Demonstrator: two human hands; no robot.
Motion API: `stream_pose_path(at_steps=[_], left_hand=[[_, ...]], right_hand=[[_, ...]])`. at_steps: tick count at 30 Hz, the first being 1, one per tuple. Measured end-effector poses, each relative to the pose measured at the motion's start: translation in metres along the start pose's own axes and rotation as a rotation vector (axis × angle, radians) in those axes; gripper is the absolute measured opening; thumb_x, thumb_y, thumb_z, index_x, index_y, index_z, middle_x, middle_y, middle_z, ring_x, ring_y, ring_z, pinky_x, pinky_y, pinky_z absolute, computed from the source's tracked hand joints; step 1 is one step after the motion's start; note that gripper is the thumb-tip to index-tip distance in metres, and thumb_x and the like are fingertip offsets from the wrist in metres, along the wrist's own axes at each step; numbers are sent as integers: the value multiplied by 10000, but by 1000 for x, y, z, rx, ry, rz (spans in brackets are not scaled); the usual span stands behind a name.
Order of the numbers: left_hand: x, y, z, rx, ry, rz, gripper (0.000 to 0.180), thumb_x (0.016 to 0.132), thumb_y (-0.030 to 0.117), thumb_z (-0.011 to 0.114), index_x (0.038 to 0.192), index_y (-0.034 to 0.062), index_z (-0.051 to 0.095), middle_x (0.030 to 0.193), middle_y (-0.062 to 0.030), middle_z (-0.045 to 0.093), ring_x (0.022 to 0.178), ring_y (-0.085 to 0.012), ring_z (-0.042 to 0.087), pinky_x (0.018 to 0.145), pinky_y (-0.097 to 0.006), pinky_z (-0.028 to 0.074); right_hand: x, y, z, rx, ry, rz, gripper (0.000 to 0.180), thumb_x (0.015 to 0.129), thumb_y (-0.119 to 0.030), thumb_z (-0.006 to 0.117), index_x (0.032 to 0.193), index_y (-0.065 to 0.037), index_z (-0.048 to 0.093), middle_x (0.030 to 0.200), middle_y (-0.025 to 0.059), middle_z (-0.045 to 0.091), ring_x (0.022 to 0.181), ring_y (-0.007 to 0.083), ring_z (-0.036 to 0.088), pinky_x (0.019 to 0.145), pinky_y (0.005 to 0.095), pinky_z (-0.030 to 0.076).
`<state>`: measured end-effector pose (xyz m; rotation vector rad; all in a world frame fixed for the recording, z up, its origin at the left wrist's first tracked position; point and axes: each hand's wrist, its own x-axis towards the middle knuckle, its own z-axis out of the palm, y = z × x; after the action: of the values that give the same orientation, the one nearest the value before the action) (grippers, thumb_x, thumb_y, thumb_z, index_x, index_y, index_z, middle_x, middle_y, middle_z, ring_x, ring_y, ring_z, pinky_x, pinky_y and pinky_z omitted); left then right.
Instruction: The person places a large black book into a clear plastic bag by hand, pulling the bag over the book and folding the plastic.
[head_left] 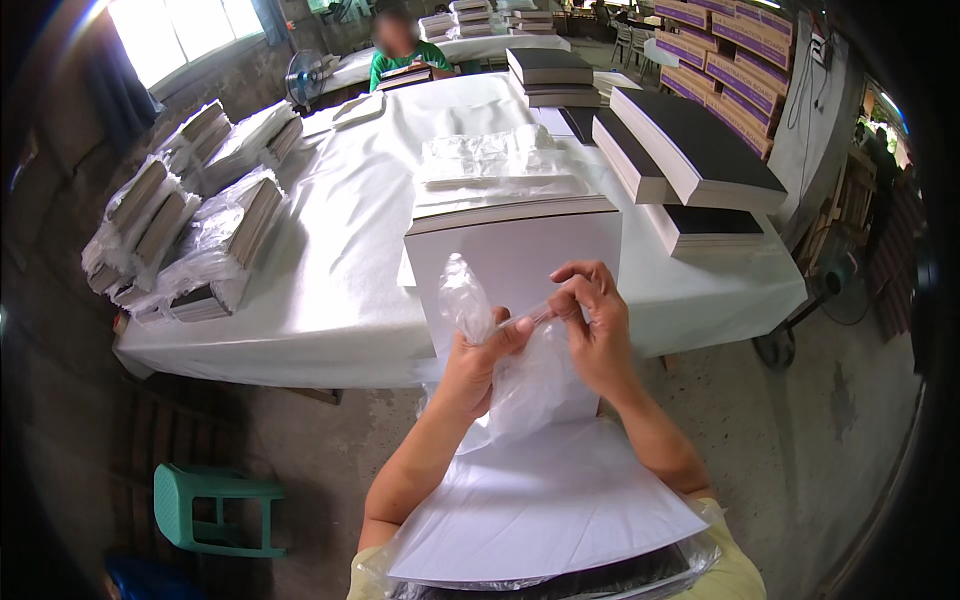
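Fingers (505, 325) of left hand (478, 365) and right hand (595, 330) pinched together on clear plastic bag (520, 385), thin, limp, slippery film, best gripped at its mouth between fingertips, above white sheet (550, 500).

Bare concrete floor (820, 440), green stool (205, 505), white-covered table (330, 260) — bright window (175, 30) behind

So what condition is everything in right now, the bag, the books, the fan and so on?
Clear plastic bag: crumpled, held up by both hands.
Left hand: fingers closed on the bag.
Right hand: fingers pinching the bag's edge.
White book: upright at the table edge, unwrapped.
Spare bags: piled flat on the table.
Wrapped books: bagged, stacked on the left.
Black-covered books: unwrapped, stacked.
Green stool: upright, vacant.
Fan: blades too blurred to tell.
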<state>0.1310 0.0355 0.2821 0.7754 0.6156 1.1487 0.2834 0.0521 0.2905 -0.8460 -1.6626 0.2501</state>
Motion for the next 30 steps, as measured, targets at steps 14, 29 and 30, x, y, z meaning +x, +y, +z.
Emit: stream_pose_path(at_steps=[14, 29, 30], left_hand=[[-12, 16, -14, -117, 176, 70, 188, 852, 196, 509, 938, 35, 552, 732, -21, 569, 601, -149, 551, 556, -271, 461], [-35, -30, -66, -57, 29, 386, 352, 881, 263, 421, 1086, -18, 473, 1046, -127, 538, 935, -229, 536, 818, -354, 455], [-42, -31, -63, 24, 34, 359, 354, 879, 263, 425, 1087, -19, 472, 1046, -127, 538, 935, -228, 536, 818, -353, 455]], right_hand=[[-20, 14, -26, 1053, -751, 504, 124, 682, -103, 713, 767, -43, 646, 608, -24, 535, 571, 68, 521, 544, 164, 396], [-28, 19, -58, 2007, -401, 206, 341, 696, -234, 696, 942, -26, 582, 736, 111, 600, 717, 197, 572, 682, 348, 434], [-26, 21, -56, 2040, -386, 244, 340, 698, -225, 694, 947, -23, 580, 739, 112, 602, 721, 190, 573, 677, 338, 438]])
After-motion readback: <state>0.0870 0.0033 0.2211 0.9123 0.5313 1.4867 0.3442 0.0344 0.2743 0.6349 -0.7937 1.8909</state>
